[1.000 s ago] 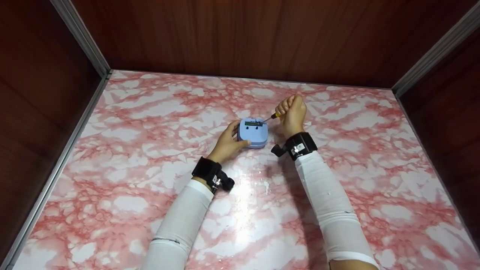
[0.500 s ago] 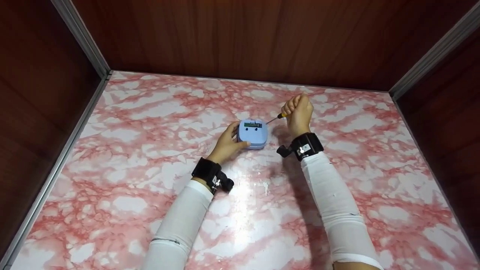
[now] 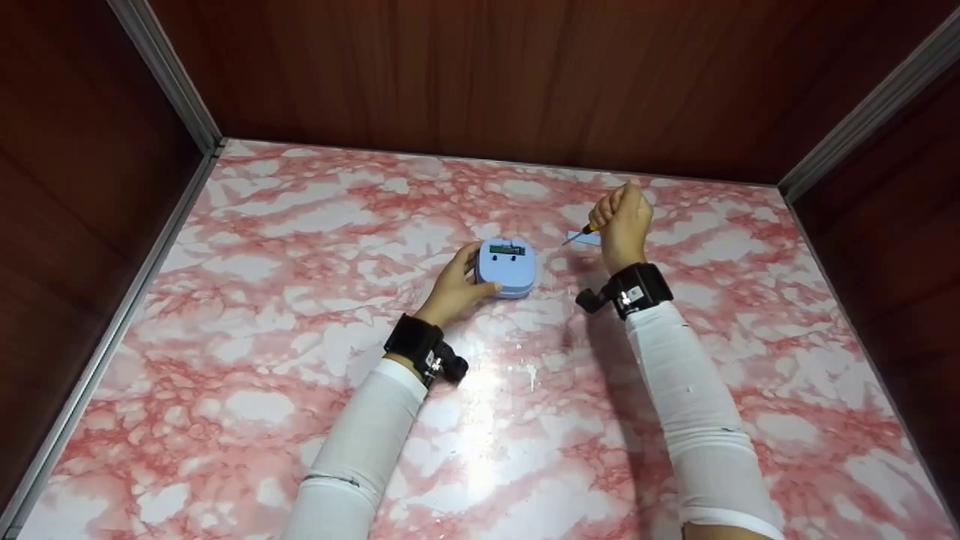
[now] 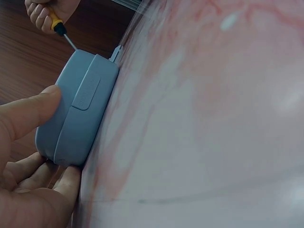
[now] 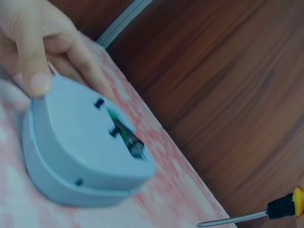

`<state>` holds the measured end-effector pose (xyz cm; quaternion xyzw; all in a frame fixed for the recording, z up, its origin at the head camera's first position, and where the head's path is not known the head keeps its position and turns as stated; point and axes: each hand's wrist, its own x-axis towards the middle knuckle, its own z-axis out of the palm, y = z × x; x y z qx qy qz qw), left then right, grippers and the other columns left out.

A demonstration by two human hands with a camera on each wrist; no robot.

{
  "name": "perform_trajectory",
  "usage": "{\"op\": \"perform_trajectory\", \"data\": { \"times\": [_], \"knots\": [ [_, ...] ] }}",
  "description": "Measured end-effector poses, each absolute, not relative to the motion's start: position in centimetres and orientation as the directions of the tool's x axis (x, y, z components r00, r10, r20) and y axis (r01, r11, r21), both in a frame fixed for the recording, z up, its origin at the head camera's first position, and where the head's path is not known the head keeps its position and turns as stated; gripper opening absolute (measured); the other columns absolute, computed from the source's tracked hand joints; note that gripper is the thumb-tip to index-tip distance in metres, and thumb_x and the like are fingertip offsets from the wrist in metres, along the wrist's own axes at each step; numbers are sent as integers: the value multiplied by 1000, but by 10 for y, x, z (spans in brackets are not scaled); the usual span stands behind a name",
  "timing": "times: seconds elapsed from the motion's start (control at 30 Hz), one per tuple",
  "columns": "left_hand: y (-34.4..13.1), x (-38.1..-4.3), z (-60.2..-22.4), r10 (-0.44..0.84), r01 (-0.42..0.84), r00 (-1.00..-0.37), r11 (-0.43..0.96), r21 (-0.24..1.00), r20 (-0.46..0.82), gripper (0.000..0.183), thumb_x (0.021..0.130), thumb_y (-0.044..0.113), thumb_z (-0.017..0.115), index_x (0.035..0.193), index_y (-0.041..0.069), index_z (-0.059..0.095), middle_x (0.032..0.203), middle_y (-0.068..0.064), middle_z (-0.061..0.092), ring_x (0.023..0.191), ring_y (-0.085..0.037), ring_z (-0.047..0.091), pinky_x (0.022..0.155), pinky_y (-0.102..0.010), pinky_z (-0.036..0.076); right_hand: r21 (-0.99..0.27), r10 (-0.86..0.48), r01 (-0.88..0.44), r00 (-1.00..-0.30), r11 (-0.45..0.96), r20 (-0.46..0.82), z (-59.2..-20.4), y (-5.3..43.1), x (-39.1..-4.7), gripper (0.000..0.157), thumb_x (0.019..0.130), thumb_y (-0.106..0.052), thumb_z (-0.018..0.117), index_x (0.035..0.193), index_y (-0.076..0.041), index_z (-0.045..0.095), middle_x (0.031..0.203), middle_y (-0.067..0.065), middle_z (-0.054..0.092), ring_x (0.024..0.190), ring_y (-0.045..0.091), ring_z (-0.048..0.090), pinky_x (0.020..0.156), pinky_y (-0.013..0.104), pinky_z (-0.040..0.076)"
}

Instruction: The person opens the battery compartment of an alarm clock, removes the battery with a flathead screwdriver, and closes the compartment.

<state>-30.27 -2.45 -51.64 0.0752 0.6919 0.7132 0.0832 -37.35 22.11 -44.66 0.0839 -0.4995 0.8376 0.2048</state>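
A light-blue, rounded plastic case [image 3: 504,273] rests on the table. Its upper face has a slot with a green and dark cylindrical battery [image 5: 128,135] inside, plus two small dark keyhole openings. My left hand [image 3: 456,287] grips the case from the left, thumb on the near edge and fingers round the far side. To the right, my right hand [image 3: 624,225] holds a screwdriver [image 5: 280,207] with a yellow and black handle in curled fingers. The screwdriver's tip points toward the case, apart from it and above the table.
Partly hidden behind my right hand, a small flat light-blue piece [image 3: 583,238] lies on the table. The red-and-white marbled tabletop [image 3: 300,315] is bounded by dark wood panels [image 3: 480,75] at the back and both sides, with metal strips along the corners.
My right hand has drawn the screwdriver rightward, away from the battery slot. The small flat blue piece behind that hand has come into view. My left hand and the case have stayed in place.
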Motion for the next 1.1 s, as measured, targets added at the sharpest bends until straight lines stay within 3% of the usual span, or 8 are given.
{"op": "perform_trajectory", "data": {
  "times": [0.63,0.87,1.1],
  "knots": [
    [-25,-302,-516,234,-43,-972,-35,998,-33,85,86,-9,73,158,3,29,158,-21,35,147,-32,34,117,-32,38,-841,292,-502,-851,-203,437,-444,269,-375,56,112,-18,30,57,-10,29,47,-4,31,42,7,27,43,23,19],
    [-25,-303,-516,221,-39,-975,-14,999,-35,86,85,-9,74,158,4,30,159,-20,36,148,-30,33,117,-31,38,-805,227,-584,-802,-105,552,-447,282,-376,54,111,-9,29,58,0,24,46,-5,27,41,6,21,39,20,15],
    [-24,-303,-516,220,-30,-975,-25,999,-23,87,84,-11,74,157,2,29,158,-21,36,147,-31,34,118,-32,37,-821,217,-565,-793,86,569,-451,291,-372,52,109,-6,34,60,9,25,48,-10,31,43,3,24,41,18,16]
  ]
}}
